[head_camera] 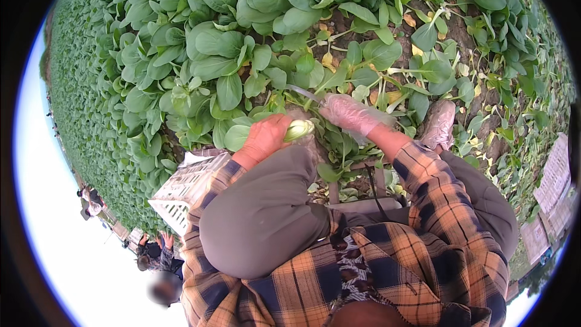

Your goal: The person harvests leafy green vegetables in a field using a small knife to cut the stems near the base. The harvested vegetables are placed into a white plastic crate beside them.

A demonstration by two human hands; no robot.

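Note:
My left hand is bare and shut on a head of bok choy, its pale cut-looking base pointing right and its green leaves sticking out to the left. In a clear plastic glove, my right hand grips a knife; the handle is hidden in the fist. The narrow knife blade points left, low among the leaves and apart from the held head. Just beyond both hands stand rooted bok choy plants. Trimmed leaves lie below the right hand.
A white slatted plastic crate stands by my left knee. I sit on a low stool, with my shoe among loose leaves. Light-coloured crates are at the far right. Several people are at the left, behind the crate.

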